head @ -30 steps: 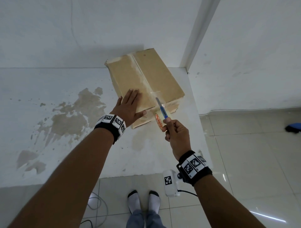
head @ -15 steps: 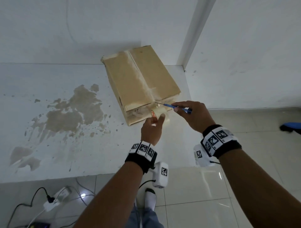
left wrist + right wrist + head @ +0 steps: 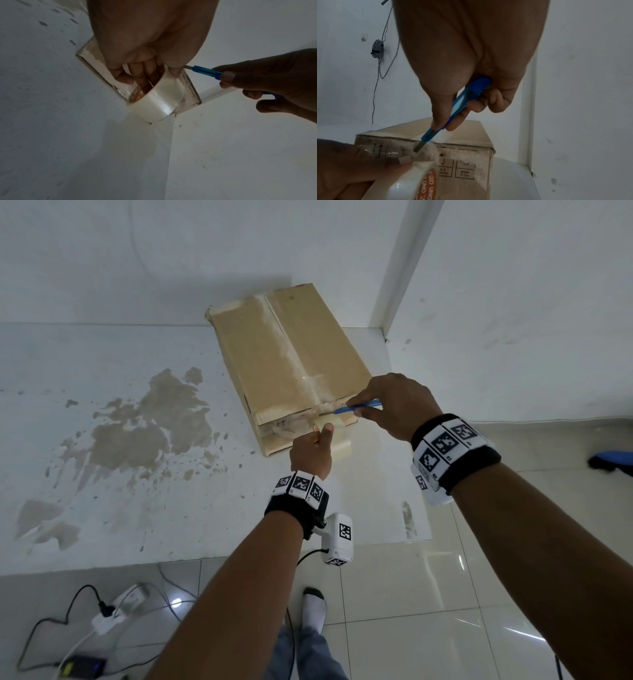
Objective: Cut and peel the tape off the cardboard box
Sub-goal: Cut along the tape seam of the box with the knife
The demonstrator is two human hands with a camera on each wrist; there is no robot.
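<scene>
The brown cardboard box (image 3: 291, 364) lies flat on a stained white tabletop (image 3: 113, 474) near the wall corner, clear tape (image 3: 310, 381) running along its top seam and over the near edge. The right hand (image 3: 394, 405) pinches a blue plastic utility knife (image 3: 358, 406), its blade tip at that taped edge. Just beside the box's near face, the left hand (image 3: 310, 451) grips a roll of clear packing tape (image 3: 154, 100), fingers through its core.

The cardboard box (image 3: 291, 364) is brown with a pale stripe of tape down its middle. The cutter (image 3: 462, 104) is blue, and the tape roll (image 3: 157, 100) is whitish with an orange inside. The tabletop (image 3: 102, 364) is white with brown stains.
</scene>
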